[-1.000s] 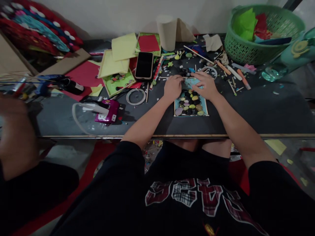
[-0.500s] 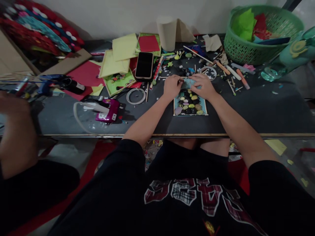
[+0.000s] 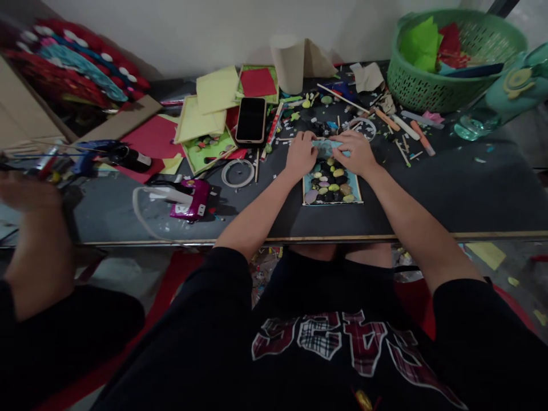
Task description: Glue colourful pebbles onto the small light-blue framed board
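Observation:
A small light-blue framed panel (image 3: 333, 203) lies flat on the dark table in front of me, its near part covered with black, yellow, green and mauve pebbles (image 3: 333, 187). My left hand (image 3: 302, 152) is curled over its far left corner, fingers bent at the upper edge. On the far right side, my right hand (image 3: 356, 150) grips the panel in the same way, with its fingertips on the bare blue part. Both hands partly cover that far end, so whatever small thing may lie under the fingertips cannot be made out.
A phone (image 3: 250, 120), yellow card sheets (image 3: 217, 85) and a white tape ring (image 3: 238, 173) are left of the panel. Nearer stands a purple power adapter (image 3: 190, 200). Sticks and scraps litter the back, by a green basket (image 3: 432, 88) and bottle (image 3: 505, 91). Another person's hand (image 3: 19, 191) is far left.
My view has shifted slightly. Both hands stay at the panel's far end, with only small finger movements. The other person's hand at the left has moved a little.

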Available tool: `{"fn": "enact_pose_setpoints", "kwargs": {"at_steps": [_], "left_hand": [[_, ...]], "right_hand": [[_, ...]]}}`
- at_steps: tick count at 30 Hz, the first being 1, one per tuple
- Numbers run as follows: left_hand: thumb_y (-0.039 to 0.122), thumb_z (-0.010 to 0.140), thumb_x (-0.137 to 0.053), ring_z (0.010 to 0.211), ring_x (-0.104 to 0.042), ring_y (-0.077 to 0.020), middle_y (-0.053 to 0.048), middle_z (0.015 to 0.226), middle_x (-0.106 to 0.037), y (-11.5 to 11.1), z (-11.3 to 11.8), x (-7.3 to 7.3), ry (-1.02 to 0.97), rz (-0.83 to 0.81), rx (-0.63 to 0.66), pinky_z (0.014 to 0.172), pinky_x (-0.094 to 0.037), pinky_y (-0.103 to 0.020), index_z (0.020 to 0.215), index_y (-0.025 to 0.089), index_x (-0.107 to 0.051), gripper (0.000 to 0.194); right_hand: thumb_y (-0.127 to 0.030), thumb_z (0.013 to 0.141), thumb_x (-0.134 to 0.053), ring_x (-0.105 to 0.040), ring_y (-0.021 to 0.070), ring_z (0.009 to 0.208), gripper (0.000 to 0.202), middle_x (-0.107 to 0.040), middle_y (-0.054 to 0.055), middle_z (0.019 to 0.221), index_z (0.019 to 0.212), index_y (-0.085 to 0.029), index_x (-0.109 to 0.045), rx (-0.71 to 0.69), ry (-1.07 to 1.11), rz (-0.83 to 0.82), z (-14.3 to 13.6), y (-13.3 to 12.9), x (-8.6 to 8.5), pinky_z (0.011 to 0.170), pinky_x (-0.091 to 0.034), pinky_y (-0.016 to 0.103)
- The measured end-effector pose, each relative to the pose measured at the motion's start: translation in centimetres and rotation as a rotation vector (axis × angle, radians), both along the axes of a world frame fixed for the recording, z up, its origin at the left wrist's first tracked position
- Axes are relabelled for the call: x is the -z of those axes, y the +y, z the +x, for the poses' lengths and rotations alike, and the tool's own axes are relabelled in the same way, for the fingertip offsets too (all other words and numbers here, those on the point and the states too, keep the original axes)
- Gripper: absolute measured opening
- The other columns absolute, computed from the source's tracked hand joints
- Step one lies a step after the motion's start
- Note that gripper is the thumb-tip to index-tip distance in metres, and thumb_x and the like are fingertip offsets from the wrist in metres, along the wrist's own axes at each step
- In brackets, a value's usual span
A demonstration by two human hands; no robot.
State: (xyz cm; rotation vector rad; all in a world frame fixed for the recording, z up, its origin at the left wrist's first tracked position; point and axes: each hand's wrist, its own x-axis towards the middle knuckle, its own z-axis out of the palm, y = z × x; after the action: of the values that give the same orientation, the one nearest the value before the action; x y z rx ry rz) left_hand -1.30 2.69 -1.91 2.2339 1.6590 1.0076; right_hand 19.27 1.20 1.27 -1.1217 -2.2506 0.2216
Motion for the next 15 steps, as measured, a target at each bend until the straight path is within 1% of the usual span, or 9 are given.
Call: {"fn": "enact_pose_setpoints", "kwargs": {"at_steps": [2,5,8,11,13,15], "left_hand": [[0.017,0.093,-0.059,0.112,-0.066,-0.0310,-0.014,0.118,-0.063,-0.4,0.2,-0.4,0.016,-0.049,-0.018,0.103,-0.052,-0.045,0.109,0.019,-0.062,0.016],[0.022,0.095,-0.061,0.107,-0.068,-0.0298,-0.013,0.117,-0.062,-0.6,0.4,-0.6,0.041,-0.108,-0.005,0.101,-0.053,-0.043,0.102,0.019,-0.064,0.008],[0.025,0.095,-0.063,0.106,-0.068,-0.0285,-0.012,0.112,-0.065,-0.3,0.1,-0.5,-0.003,-0.098,0.036,0.103,-0.053,-0.043,0.096,0.020,-0.066,0.006],[0.026,0.098,-0.054,0.109,-0.068,-0.0264,-0.010,0.109,-0.069,0.2,-0.3,-0.5,-0.107,-0.049,0.103,0.105,-0.052,-0.041,0.097,0.022,-0.067,0.014],[0.021,0.099,-0.047,0.109,-0.068,-0.0244,-0.009,0.108,-0.072,0.5,-0.6,-0.6,-0.159,-0.017,0.155,0.105,-0.052,-0.040,0.099,0.023,-0.068,0.021],[0.016,0.097,-0.043,0.107,-0.068,-0.0231,-0.008,0.107,-0.074,0.6,-0.7,-0.7,-0.189,0.001,0.201,0.103,-0.052,-0.038,0.099,0.023,-0.068,0.026]], "right_hand": [[-0.048,0.099,-0.043,-0.066,0.0306,0.114,0.051,-0.078,0.006,0.117,0.071,-0.024,-0.078,0.034,-0.009,0.012,0.0,0.0,0.1,0.105,-0.050,0.055],[-0.049,0.100,-0.042,-0.066,0.0308,0.114,0.052,-0.078,0.008,0.115,0.071,-0.023,-0.077,0.067,-0.024,0.036,0.1,0.2,0.4,0.106,-0.050,0.055],[-0.052,0.101,-0.038,-0.066,0.0308,0.115,0.055,-0.078,0.008,0.114,0.075,-0.023,-0.077,0.084,-0.031,0.040,0.4,0.5,0.7,0.105,-0.051,0.055],[-0.055,0.100,-0.038,-0.065,0.0315,0.115,0.055,-0.078,0.007,0.114,0.078,-0.024,-0.078,0.083,-0.043,0.026,0.5,0.6,0.5,0.105,-0.051,0.056],[-0.055,0.100,-0.038,-0.064,0.0326,0.118,0.055,-0.077,0.008,0.117,0.078,-0.024,-0.078,0.077,-0.057,0.010,0.5,0.4,0.3,0.107,-0.050,0.057],[-0.057,0.100,-0.038,-0.063,0.0337,0.121,0.056,-0.077,0.009,0.119,0.077,-0.024,-0.078,0.080,-0.063,-0.007,0.4,0.0,0.0,0.110,-0.048,0.058]]}}
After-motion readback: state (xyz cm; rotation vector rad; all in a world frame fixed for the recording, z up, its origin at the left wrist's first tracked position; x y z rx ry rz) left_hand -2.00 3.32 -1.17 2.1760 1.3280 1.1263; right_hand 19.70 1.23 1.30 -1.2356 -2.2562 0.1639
